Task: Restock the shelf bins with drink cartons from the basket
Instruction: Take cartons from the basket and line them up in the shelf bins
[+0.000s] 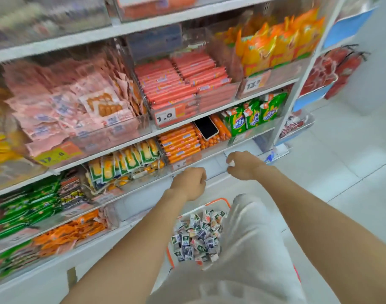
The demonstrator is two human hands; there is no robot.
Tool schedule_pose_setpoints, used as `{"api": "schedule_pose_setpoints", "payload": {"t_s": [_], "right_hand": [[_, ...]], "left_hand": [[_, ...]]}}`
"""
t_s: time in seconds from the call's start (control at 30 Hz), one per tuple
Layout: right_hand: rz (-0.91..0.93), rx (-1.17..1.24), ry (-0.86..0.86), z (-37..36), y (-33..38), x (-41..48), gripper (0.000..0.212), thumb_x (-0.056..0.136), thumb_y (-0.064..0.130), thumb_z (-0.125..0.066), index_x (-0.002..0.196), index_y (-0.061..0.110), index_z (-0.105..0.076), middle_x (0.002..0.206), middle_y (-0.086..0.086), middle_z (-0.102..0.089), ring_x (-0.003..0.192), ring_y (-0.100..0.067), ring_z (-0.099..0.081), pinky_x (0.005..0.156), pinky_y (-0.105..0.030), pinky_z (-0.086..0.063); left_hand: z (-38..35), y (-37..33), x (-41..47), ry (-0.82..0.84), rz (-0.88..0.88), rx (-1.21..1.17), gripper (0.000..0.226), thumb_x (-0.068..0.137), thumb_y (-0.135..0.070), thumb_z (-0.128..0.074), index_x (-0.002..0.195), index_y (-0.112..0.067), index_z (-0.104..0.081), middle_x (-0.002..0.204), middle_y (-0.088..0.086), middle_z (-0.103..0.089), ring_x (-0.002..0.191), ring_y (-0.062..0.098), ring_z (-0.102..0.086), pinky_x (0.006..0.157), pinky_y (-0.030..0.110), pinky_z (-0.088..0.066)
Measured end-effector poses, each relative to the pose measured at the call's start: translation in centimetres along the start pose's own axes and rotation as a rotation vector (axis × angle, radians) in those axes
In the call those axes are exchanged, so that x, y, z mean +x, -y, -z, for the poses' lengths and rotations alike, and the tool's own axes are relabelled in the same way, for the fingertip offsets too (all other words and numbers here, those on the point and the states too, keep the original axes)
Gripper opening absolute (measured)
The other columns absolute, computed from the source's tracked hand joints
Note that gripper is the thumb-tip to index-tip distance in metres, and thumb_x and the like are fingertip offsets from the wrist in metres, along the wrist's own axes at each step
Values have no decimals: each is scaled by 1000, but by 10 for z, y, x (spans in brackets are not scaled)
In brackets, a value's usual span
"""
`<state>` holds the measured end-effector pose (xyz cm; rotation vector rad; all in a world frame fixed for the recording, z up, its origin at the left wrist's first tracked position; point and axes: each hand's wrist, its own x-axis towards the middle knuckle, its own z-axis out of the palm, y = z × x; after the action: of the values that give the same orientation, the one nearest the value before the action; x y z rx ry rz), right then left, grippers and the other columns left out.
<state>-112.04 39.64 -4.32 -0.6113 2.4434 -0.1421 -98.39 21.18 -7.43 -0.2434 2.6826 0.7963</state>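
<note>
**Orange-rimmed basket stocked; bin at the fingertips not yet filled**

Your left hand (189,183) has its fingers curled at the front lip of the clear bin (211,164). Blur prevents confirming whether it grips that lip. Your right hand (242,165), just beside the left and slightly further forward, is closed round a small white item (231,163), which cannot be identified as a carton. The drink cartons (198,235) lie heaped in the basket (218,200), below and behind both wrists, with labels facing all ways.

Assessment: the step in hand appears to be readying or loading this bin.

- Steady the bin with the left hand and feed it with the right.
- Lift only a few cartons at a time and turn each one upright, face outward.
- Fill from the far end of the bin back towards your knuckles.
- Mind the phone (206,128) resting on the orange sausage packs (181,143) just above the left hand. A raised wrist could dislodge it.
</note>
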Motion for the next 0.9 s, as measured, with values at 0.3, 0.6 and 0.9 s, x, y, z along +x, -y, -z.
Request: {"api": "schedule_pose_setpoints", "payload": {"t_s": [0.3, 0.6, 0.9], "right_hand": [[194, -158, -40, 61, 54, 13, 22, 97, 32, -51, 107, 15, -60, 109, -10, -65, 103, -37, -63, 85, -48, -57], [414, -405, 100, 26, 11, 119, 48, 97, 34, -52, 144, 22, -51, 136, -11, -62, 124, -35, -59, 96, -45, -54], [581, -544, 294, -44, -72, 197, 44, 101, 31, -46, 143, 20, -49, 127, -18, -61, 111, -41, -62, 88, -44, -55]], "left_hand": [[33, -12, 15, -105, -36, -66, 19, 102, -24, -51, 113, -25, -66, 106, 1, -66, 94, 29, -63, 82, 46, -58], [-10, 2, 73, -376, 230, -281, 20, 102, -18, -52, 113, -22, -69, 84, -5, -64, 76, 21, -59, 73, 40, -56], [-116, 22, 123, -281, 436, -336, 19, 102, -19, -54, 114, -22, -68, 85, -6, -64, 73, 18, -57, 74, 40, -57]]}}
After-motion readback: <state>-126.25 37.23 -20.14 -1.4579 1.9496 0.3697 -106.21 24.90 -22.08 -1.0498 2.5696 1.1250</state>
